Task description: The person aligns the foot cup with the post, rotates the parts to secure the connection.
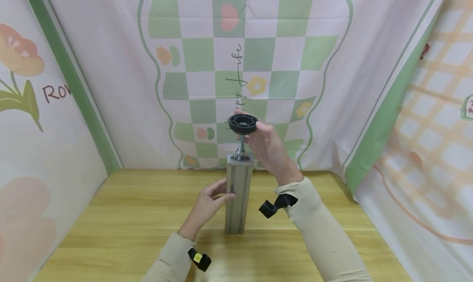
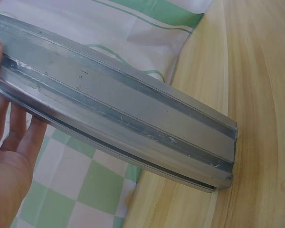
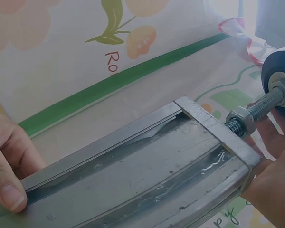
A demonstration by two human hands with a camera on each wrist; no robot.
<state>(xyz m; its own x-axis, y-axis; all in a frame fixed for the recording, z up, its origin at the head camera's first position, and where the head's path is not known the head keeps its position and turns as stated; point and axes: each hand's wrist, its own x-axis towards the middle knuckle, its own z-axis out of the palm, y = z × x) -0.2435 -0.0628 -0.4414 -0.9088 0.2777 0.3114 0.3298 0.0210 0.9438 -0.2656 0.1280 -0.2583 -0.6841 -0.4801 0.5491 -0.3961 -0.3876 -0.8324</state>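
Observation:
A grey aluminium profile (image 1: 237, 200) with grooved sides stands upright on the wooden table. My left hand (image 1: 205, 206) holds it about mid-height, thumb on the near face; in the left wrist view the fingers of this left hand (image 2: 14, 161) reach along its other side. A flat end plate (image 3: 217, 130) with two screws caps the top. From it rises a levelling foot (image 1: 243, 128), its threaded stud carrying a nut (image 3: 241, 122) just above the plate. My right hand (image 1: 271, 150) grips the black round base by its rim, thumb at the right and fingers behind.
The wooden table (image 1: 129, 224) extends around the profile and ends at a hanging cloth (image 1: 199, 54) with green and white checks. More printed cloth (image 1: 432, 171) closes off the right side, and a flowered panel (image 1: 48, 159) the left. Black straps (image 1: 278, 204) circle both wrists.

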